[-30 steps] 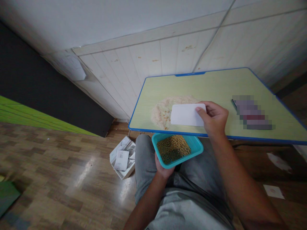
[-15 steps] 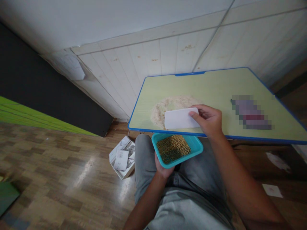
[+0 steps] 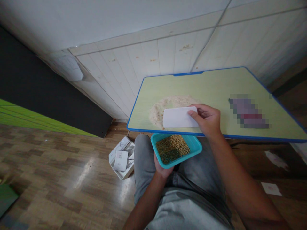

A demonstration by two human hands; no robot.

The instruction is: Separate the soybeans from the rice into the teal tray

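My right hand (image 3: 208, 119) pinches a flat white card-like piece (image 3: 178, 117), thumb on top, low over the near edge of the table. Around and behind that piece lies a patch of pale, crumbly grain-like bits (image 3: 159, 108). Below the table edge, my left hand (image 3: 163, 166) holds a turquoise plastic tub (image 3: 196, 148) from its near left side, above my lap. Round yellowish beans (image 3: 177, 145) fill its bottom, with greener ones at the near left. The table hides the tub's far rim in part.
The small table (image 3: 216, 83) has a light green top and blue edging, set against a white panelled wall (image 3: 144, 60). A blurred-out object (image 3: 249, 111) lies on its right side. An open white box (image 3: 122, 159) with papers sits on the wooden floor (image 3: 59, 172).
The whole view has shifted very slightly. Both hands keep their holds, and the white piece and tub stay in nearly the same places.
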